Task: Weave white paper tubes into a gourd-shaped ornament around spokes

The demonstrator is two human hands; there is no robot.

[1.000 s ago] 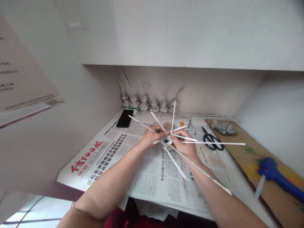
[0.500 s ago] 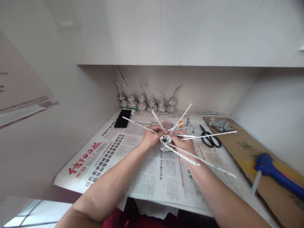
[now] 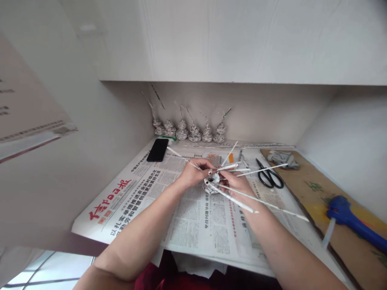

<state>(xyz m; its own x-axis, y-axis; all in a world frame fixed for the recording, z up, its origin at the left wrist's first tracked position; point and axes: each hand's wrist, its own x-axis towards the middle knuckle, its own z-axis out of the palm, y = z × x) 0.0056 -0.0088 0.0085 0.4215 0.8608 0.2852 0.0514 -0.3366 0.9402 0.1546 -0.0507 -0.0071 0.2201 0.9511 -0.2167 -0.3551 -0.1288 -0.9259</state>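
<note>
Between my hands is a small round weave of rolled newspaper (image 3: 212, 187), with a dark hollow in its top. Several white paper tubes (image 3: 263, 198) stick out from it in all directions. My left hand (image 3: 196, 172) is closed at the weave's left side, thumb and fingers pinching near the base of the tubes. From the right, my right hand (image 3: 234, 181) grips the weave and tubes, its fingers partly hidden behind them. Both hands are just above the newspaper (image 3: 193, 229) spread over the table.
Several gourd-shaped paper weaves (image 3: 194, 133) stand along the back wall. A black phone (image 3: 157, 150) lies at left, black-handled scissors (image 3: 270, 175) at right. A blue glue gun (image 3: 341, 209) and a crumpled grey cloth (image 3: 283, 159) rest on cardboard (image 3: 311, 187). Thin paper rods (image 3: 242, 146) lie behind.
A tube that pointed up and away from the weave is now folded down to the right across its top. The other tubes have shifted slightly, and both hands stay at the weave.
</note>
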